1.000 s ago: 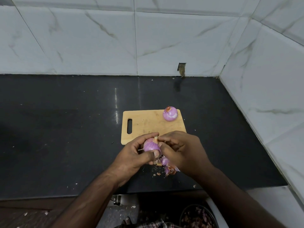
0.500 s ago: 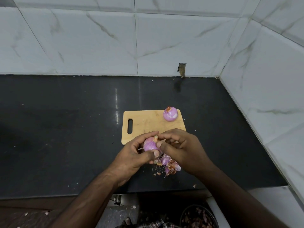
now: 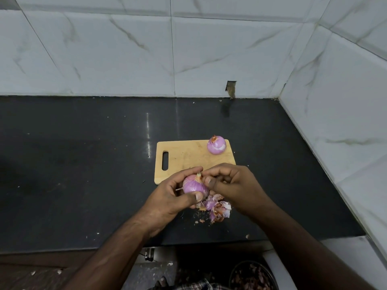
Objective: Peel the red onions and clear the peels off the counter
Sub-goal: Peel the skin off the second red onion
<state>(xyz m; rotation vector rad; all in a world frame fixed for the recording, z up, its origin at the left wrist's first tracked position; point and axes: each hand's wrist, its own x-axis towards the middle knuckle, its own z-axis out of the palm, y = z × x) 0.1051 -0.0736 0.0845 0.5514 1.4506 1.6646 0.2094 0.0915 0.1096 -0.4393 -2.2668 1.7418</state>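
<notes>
Purple onion [image 3: 194, 186] gripped in left hand [image 3: 170, 198] | right hand [image 3: 232, 185] pinched its skin at the top | peels [image 3: 217, 208] lay beneath | second onion [image 3: 216, 145] sat on cutting board [image 3: 186, 158]

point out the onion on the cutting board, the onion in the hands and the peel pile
onion on the board [image 3: 216, 145], head view, middle of its side
held onion [image 3: 193, 185], head view, bare purple side
peel pile [image 3: 217, 208], head view, middle of the heap

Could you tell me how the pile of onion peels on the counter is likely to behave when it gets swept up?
The pile of peels looks thin and curled, so probably light and floppy. Loose flakes lie scattered on the counter around it, so a push would likely spread bits rather than move it whole.
</notes>
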